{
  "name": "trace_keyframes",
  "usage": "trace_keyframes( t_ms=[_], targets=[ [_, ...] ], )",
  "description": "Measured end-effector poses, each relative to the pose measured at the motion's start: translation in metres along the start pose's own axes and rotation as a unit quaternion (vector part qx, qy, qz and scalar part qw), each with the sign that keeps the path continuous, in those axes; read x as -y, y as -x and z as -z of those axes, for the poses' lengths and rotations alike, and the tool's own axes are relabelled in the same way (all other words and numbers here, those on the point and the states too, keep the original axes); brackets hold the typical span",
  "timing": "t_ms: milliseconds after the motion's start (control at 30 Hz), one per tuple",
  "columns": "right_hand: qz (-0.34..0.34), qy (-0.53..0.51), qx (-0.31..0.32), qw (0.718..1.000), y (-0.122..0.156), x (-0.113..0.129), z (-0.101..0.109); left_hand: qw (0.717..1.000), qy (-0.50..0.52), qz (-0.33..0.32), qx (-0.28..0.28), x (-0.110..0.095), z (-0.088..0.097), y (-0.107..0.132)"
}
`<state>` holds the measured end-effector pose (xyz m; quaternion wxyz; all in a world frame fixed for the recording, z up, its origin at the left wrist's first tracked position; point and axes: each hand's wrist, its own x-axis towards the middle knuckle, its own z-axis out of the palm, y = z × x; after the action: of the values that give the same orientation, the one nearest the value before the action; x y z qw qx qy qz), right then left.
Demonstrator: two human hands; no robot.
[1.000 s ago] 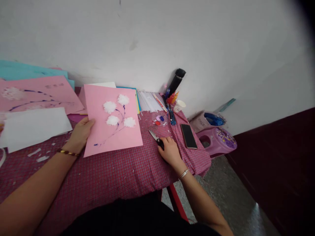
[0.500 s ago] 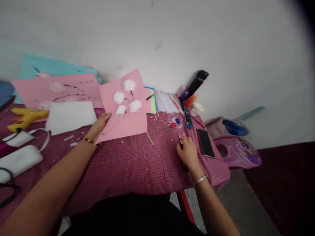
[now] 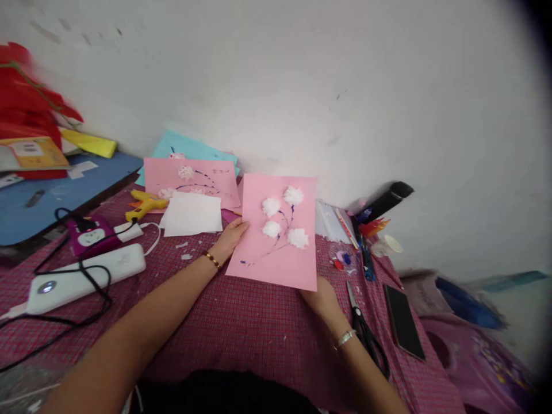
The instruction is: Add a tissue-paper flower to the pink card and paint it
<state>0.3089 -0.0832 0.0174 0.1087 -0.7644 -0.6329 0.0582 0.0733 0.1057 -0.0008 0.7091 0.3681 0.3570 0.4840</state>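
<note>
- Four white tufts [image 3: 271,206] sit on a pink sheet [image 3: 280,261] held in front of me, above the red checked tablecloth [image 3: 259,333]; dark blue stems [image 3: 292,215] run among them.
- My left hand [image 3: 234,236] grips this sheet by its left edge.
- My right hand [image 3: 323,299] is at the sheet's lower right corner, fingers hidden behind the paper, so I cannot tell whether they pinch it.
- Done, as I judge it: stems coloured in, tufts placed around the upper part. Lower left, the stem carries no tuft; whether anything is left to add, I cannot say.
- Black-handled scissors [image 3: 362,325] lie just right of my right wrist, in neither hand.
- To the left, a second pink sheet [image 3: 161,175] shows similar blooms, partly covered by blank white paper [image 3: 193,214]. A yellow glue gun [image 3: 146,204] lies beside that, with paper scraps [image 3: 187,257] nearer me.
</note>
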Motion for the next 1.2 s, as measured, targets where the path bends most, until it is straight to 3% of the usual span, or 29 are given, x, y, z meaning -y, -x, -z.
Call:
trace_keyframes(
  t_ms=[233,400,633,933,1200],
  targets=[
    [-0.154,0.068,0.077,0.983,0.072,-0.048,0.018,1.0,-0.017,-0.003,0.016,0.004,-0.002,0.0],
    [-0.211,0.094,0.083,0.969,0.09,-0.067,0.028,0.996,-0.07,-0.047,0.0,0.005,-0.004,0.004],
    [-0.186,0.07,0.058,0.978,0.082,-0.048,0.033,0.98,-0.145,-0.129,-0.044,-0.003,-0.001,0.009],
    [-0.06,0.014,0.063,0.996,0.04,0.007,0.028,0.975,-0.192,-0.109,-0.023,-0.002,0.001,0.008],
    [-0.063,-0.002,0.024,0.998,0.007,-0.012,0.018,0.974,-0.207,-0.078,-0.049,-0.008,-0.001,0.013]
  ],
)
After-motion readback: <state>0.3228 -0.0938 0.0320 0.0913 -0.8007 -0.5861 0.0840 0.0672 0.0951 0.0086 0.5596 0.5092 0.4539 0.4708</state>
